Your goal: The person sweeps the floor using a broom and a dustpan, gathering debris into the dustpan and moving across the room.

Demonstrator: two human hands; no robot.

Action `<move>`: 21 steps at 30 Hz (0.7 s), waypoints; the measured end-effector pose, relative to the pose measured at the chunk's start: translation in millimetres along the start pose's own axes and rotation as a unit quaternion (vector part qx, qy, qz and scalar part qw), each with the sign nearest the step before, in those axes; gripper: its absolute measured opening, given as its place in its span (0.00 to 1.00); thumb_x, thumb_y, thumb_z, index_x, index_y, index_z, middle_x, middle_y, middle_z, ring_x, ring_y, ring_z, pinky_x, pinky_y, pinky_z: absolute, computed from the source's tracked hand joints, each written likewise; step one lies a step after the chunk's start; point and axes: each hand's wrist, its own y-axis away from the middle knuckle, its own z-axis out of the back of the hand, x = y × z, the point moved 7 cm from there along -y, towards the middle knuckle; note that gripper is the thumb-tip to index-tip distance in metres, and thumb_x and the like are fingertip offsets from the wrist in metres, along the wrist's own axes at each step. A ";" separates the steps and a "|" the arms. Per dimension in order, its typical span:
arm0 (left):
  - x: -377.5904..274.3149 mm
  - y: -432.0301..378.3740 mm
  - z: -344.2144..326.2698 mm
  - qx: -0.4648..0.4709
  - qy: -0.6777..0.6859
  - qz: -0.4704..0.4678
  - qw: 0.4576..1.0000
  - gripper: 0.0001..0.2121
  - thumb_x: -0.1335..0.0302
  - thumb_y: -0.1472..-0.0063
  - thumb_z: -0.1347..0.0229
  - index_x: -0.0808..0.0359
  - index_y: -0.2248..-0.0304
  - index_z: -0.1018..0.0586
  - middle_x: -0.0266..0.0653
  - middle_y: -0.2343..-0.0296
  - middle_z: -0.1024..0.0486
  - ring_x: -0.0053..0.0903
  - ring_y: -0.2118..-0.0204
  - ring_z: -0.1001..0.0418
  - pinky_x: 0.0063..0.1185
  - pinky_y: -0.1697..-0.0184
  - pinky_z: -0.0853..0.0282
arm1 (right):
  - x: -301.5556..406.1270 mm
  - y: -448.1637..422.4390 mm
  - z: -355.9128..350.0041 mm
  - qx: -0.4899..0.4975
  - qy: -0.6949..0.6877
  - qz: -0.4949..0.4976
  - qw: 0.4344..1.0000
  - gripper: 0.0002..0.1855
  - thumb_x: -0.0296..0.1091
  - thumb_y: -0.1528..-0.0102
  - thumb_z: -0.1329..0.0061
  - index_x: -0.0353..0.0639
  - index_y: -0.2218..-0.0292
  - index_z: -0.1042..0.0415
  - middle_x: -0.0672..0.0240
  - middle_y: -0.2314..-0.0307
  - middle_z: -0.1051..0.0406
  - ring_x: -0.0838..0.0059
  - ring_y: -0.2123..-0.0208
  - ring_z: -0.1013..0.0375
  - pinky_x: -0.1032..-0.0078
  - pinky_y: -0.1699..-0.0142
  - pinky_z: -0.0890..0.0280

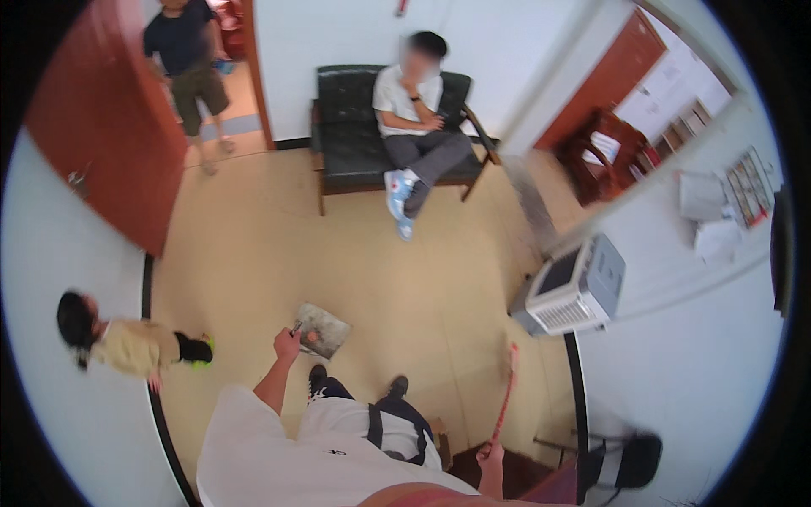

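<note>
My left hand [287, 345] is closed round the short handle of a square, stained metal dustpan [324, 333], held over the floor before my left foot. A small reddish patch shows on its face. At the lower right, my right hand [490, 455] grips one end of a long, thin red handle or stick [505, 405]. Its far end is paler and slightly wider and points away from me, towards the air cooler. What that far end is, I cannot tell.
A person [412, 108] sits on a black sofa [351, 152] ahead. Another person [190, 70] stands in the doorway by a red door [108, 127]. A smaller person [136, 345] is at the left wall. An air cooler [573, 288] stands right, a black chair [637, 461] lower right.
</note>
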 end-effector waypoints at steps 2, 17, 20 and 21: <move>-3.4 25.5 6.4 -0.065 0.038 0.023 0.997 0.15 0.61 0.53 0.50 0.67 0.82 0.31 0.46 0.84 0.31 0.39 0.78 0.32 0.29 0.74 0.38 | 31.9 -30.2 18.7 -0.040 0.021 0.004 0.999 0.09 0.30 0.53 0.64 0.49 0.83 0.46 0.77 0.93 0.52 0.82 0.93 0.53 0.82 0.88 0.61; -29.2 150.7 7.4 -0.056 0.215 0.215 0.951 0.14 0.65 0.55 0.49 0.68 0.85 0.31 0.39 0.88 0.34 0.25 0.84 0.36 0.24 0.80 0.43 | 52.3 -169.6 -30.7 -0.019 0.058 -0.113 0.992 0.05 0.29 0.57 0.71 0.49 0.82 0.49 0.75 0.93 0.49 0.82 0.92 0.49 0.87 0.88 0.53; -3.2 159.2 1.5 -0.040 0.229 0.211 0.949 0.11 0.68 0.56 0.48 0.68 0.84 0.31 0.36 0.89 0.36 0.22 0.85 0.38 0.23 0.82 0.44 | 4.8 -123.7 -63.2 0.041 0.080 -0.181 0.979 0.03 0.28 0.57 0.73 0.48 0.81 0.49 0.74 0.93 0.49 0.82 0.92 0.50 0.87 0.88 0.55; 1.1 154.4 -2.5 -0.025 0.236 0.204 0.950 0.10 0.69 0.56 0.48 0.68 0.84 0.31 0.34 0.89 0.37 0.20 0.86 0.40 0.23 0.83 0.46 | -11.4 -116.1 -69.0 0.041 0.074 -0.173 0.981 0.03 0.28 0.57 0.73 0.48 0.81 0.49 0.74 0.93 0.49 0.82 0.92 0.50 0.87 0.88 0.55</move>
